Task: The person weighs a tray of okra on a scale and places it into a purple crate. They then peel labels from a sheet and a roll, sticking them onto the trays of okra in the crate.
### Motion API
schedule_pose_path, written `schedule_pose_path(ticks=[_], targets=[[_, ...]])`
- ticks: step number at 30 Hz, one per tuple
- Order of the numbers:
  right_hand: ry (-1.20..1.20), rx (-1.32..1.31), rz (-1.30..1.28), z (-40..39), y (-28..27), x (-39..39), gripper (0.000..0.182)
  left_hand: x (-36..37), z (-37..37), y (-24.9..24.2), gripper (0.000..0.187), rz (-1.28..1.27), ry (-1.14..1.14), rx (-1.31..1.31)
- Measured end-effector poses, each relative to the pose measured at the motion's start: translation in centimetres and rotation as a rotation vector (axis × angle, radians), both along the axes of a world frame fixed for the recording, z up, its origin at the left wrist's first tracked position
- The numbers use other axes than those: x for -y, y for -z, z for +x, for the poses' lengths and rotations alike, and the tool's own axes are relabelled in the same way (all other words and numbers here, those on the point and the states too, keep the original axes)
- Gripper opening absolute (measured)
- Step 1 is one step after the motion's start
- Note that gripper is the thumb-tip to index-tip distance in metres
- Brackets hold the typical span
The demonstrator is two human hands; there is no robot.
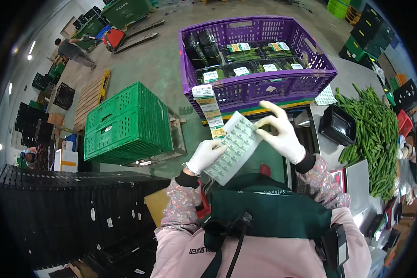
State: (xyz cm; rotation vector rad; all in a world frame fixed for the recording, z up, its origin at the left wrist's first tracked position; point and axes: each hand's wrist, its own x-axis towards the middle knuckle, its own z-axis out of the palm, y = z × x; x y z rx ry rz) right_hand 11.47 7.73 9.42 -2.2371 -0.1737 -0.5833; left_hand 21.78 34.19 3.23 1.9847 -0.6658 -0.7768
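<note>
A pale sheet of small green-printed stickers is held slanted in front of my apron. My left hand, in a white glove, grips its left edge with the thumb on top. At the sheet's upper right edge, my gloved right hand pinches with thumb and forefinger, the other fingers raised. Whether a single sticker is between those fingertips is too small to tell. Just beyond my hands stands a purple crate with several labelled packs of green vegetables. A strip of printed labels hangs down its near left corner.
On the right, a metal table holds a heap of okra-like green pods, a black tray and a scale. Stacked green crates stand left. Black crates fill the lower left. A person handles a red pallet jack far off.
</note>
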Motion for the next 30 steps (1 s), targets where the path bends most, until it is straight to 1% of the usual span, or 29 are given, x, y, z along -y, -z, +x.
schedule_pose_path(ticks=[1, 2, 4, 5, 7, 8, 10, 11, 12, 13, 14, 15, 16, 18, 19, 20, 22, 23, 24, 26, 28, 30], targets=[[-0.075, -0.079, 0.004, 0.5, -0.3, 0.0, 0.015, 0.1, 0.0, 0.0, 0.029, -0.04, 0.001, 0.007], [-0.149, -0.14, 0.069, 1.1, 0.1, 0.0, 0.016, 0.2, 0.1, -0.1, 0.029, -0.042, 0.003, 0.006], [-0.323, -0.422, 0.238, 2.0, 0.4, 0.3, 0.016, 0.0, 0.5, -0.7, 0.03, -0.023, 0.143, -0.074], [-0.327, -0.425, 0.238, 2.1, 0.8, 0.1, 0.016, 0.0, 0.4, -1.1, 0.03, -0.023, 0.138, -0.077], [-0.291, -0.699, 0.452, 2.3, 1.5, -0.4, 0.023, 0.0, 0.2, -2.2, 0.029, 0.015, 0.17, -0.021], [-0.296, -0.703, 0.45, 2.2, 1.8, -0.5, 0.023, 0.0, -0.3, -2.7, 0.029, 0.014, 0.164, -0.023], [-0.293, -0.635, 0.705, 1.6, 2.4, -0.9, 0.031, 0.0, -1.8, -3.2, 0.031, 0.027, -0.053, 0.242], [-0.293, -0.639, 0.708, 1.3, 2.5, -1.1, 0.031, 0.0, -2.4, -3.0, 0.037, -0.057, -0.115, 0.255], [-0.271, -0.568, 0.689, 1.1, 2.5, -1.3, 0.034, 0.1, -3.0, -3.0, 0.037, -0.055, -0.115, 0.251], [-0.25, -0.497, 0.669, 0.9, 2.4, -1.5, 0.037, 0.3, -3.6, -3.3, 0.037, -0.086, -0.159, 0.314], [-0.249, -0.5, 0.67, 0.6, 2.3, -1.7, 0.037, 0.5, -4.1, -3.7, 0.038, -0.117, -0.202, 0.378], [-0.234, -0.541, 0.692, 0.3, 2.0, -1.8, 0.037, 0.7, -4.6, -4.4, 0.041, -0.079, -0.226, 0.317], [-0.22, -0.581, 0.714, 0.2, 2.0, -1.8, 0.038, 0.6, -4.6, -4.3, 0.041, -0.077, -0.225, 0.315], [-0.205, -0.583, 0.725, -0.1, 2.3, -1.5, 0.038, 0.3, -4.6, -4.0, 0.046, -0.297, -0.2, 0.299], [-0.221, -0.614, 0.777, -0.2, 2.5, -1.3, 0.037, 0.4, -4.7, -4.5, 0.045, -0.369, -0.216, 0.295], [-0.237, -0.644, 0.83, -0.3, 2.5, -1.2, 0.037, 0.2, -4.6, -4.5, 0.045, -0.368, -0.211, 0.291], [-0.229, -0.657, 0.842, -0.5, 1.9, -1.2, 0.036, -0.3, -4.3, -4.5, 0.038, -0.271, -0.129, 0.302], [-0.223, -0.659, 0.889, -0.6, 1.7, -1.3, 0.035, -0.1, -4.5, -4.9, 0.033, -0.281, -0.171, 0.314], [-0.216, -0.661, 0.936, -0.6, 1.6, -1.3, 0.035, -0.2, -4.4, -4.9, 0.033, -0.28, -0.168, 0.312], [-0.237, -0.683, 0.955, -0.7, 1.5, -1.2, 0.034, -0.3, -4.4, -4.8, 0.034, -0.286, -0.15, 0.39], [-0.257, -0.707, 0.974, -0.8, 1.6, -1.0, 0.034, -0.3, -4.6, -4.8, 0.033, -0.283, -0.155, 0.401], [-0.287, -0.754, 0.942, -0.9, 1.8, -0.7, 0.028, -0.3, -4.7, -4.8, 0.033, -0.282, -0.162, 0.414]])
